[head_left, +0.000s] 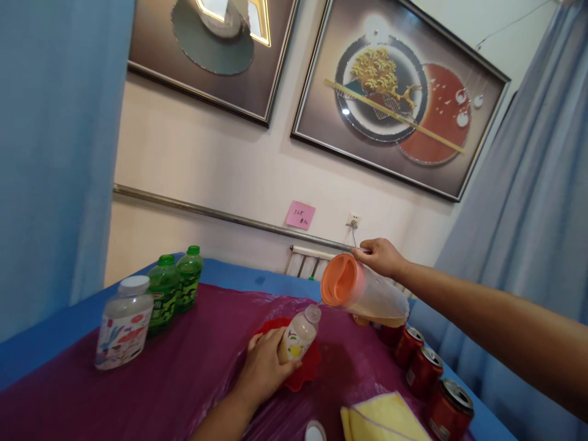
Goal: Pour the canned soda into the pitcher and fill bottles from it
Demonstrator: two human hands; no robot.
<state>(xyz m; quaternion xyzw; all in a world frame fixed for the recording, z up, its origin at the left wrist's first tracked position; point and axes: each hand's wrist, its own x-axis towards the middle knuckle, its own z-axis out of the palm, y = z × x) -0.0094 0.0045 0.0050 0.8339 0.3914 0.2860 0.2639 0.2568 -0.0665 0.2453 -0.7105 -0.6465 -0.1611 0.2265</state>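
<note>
My left hand (266, 361) is wrapped round a small clear bottle (301, 337) with a lemon picture on it, tilted to the right and uncapped. Beneath the bottle is a red dish (310, 370) with a wavy rim. My right hand (379, 257) grips a translucent pitcher (376, 300) with an orange lid (339, 280), tipped on its side towards the bottle. The lid's edge is close to the bottle's mouth. Pale liquid lies along the pitcher's lower side. Whether a stream runs between them is hard to make out.
A clear white-capped jar (124, 324) and two green bottles (163, 291) stand at the left. Red cans (425, 370) line the right edge. A folded yellow cloth (383, 419) and a white cap (315, 431) lie in front on the purple sheet (193, 367).
</note>
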